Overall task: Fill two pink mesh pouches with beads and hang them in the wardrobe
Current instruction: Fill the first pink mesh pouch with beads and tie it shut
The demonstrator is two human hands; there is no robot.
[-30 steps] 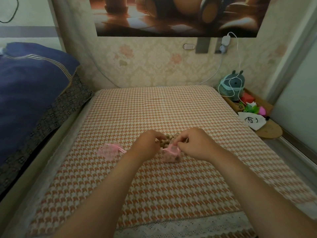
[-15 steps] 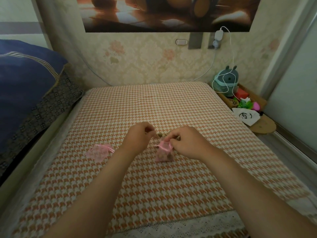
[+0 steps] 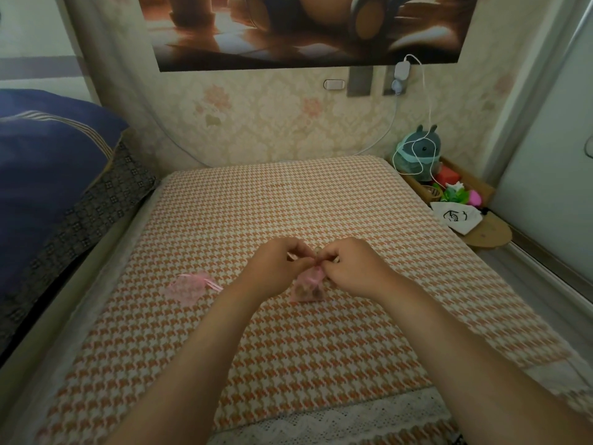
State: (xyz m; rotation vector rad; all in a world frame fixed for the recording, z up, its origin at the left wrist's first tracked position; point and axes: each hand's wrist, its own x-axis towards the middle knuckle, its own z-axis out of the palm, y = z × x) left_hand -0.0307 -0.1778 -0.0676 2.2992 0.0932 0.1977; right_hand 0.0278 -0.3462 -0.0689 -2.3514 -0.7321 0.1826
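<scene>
A pink mesh pouch (image 3: 308,285) with brownish beads showing through it stands on the houndstooth table (image 3: 288,203), between my two hands. My left hand (image 3: 276,267) and my right hand (image 3: 349,268) both pinch at its gathered top, fingers closed on the neck or ribbon. A second pink mesh pouch (image 3: 187,285) lies flat on the cloth to the left, its ribbon trailing right, untouched. A few loose beads (image 3: 317,250) peek out just behind my fingers.
A blue quilt (image 3: 48,175) on a bed borders the table's left side. At the right, a low wooden shelf holds a teal plush toy (image 3: 417,154), small colourful items and a white pouch (image 3: 457,216). A wardrobe door (image 3: 552,155) stands at far right.
My hands have drawn closer together over the pouch's top. The view has shifted slightly; the second pouch has not moved.
</scene>
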